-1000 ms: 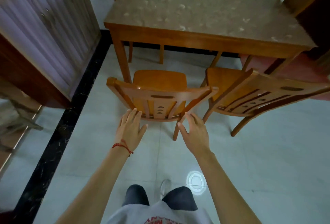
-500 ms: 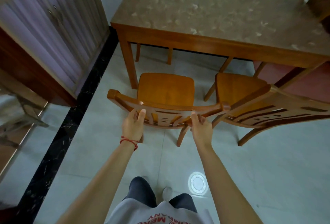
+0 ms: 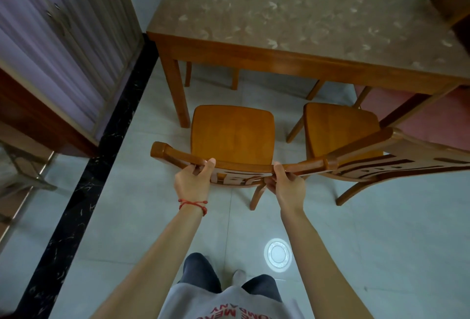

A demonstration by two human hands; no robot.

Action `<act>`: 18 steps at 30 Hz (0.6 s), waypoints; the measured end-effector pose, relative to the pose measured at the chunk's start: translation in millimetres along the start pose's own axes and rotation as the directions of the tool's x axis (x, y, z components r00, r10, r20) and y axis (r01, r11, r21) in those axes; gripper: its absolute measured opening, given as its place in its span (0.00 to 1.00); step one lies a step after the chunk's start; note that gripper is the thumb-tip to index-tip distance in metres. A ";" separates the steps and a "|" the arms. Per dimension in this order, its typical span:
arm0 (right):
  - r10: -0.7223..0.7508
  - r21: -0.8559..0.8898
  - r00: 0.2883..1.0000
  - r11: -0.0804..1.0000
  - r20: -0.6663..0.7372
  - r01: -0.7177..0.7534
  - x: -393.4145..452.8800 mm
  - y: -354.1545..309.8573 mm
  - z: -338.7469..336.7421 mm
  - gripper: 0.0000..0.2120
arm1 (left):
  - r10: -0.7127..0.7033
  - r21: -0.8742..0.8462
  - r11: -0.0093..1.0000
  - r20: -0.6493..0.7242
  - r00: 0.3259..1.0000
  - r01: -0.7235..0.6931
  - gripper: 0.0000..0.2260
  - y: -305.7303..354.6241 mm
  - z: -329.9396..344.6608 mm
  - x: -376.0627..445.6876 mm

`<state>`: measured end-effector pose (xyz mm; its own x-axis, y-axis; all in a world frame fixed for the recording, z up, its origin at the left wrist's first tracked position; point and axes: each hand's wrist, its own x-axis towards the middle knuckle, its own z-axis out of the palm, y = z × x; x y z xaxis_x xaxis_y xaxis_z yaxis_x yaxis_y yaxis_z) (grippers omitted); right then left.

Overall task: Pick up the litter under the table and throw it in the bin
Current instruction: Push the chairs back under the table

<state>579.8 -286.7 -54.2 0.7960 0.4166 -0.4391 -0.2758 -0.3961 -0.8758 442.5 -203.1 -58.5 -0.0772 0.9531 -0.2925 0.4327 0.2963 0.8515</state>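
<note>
A wooden chair [image 3: 232, 132] stands in front of the wooden table [image 3: 292, 59], its seat clear of the table's edge. My left hand [image 3: 192, 180] grips the chair's top rail left of centre, thumb over the rail. My right hand [image 3: 288, 182] grips the same rail right of centre. Pale floor tiles show under the table between its legs; no litter and no bin is visible.
A second wooden chair [image 3: 351, 138] stands close on the right, its backrest nearly touching the first chair's. A cabinet with purple-curtained doors [image 3: 58, 39] lines the left wall beside a black floor strip [image 3: 84, 191]. More chairs stand behind the table. Open tiled floor lies around my feet.
Both hands went from open, reaching toward the backrest, to gripping its top rail. The chair has come back out from under the table toward me.
</note>
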 end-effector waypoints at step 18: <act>-0.128 -0.048 0.992 0.991 -0.020 0.127 33.6 -23.4 40.5 0.14 | 0.116 -0.002 0.993 0.061 0.991 -0.116 0.15 27.9 6.7 65.8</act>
<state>591.2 -230.3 -56.6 0.8354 0.4475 -0.3190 -0.1461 -0.3788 -0.9139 455.5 -132.5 -56.9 0.0283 0.9757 -0.2173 0.4370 0.1834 0.8806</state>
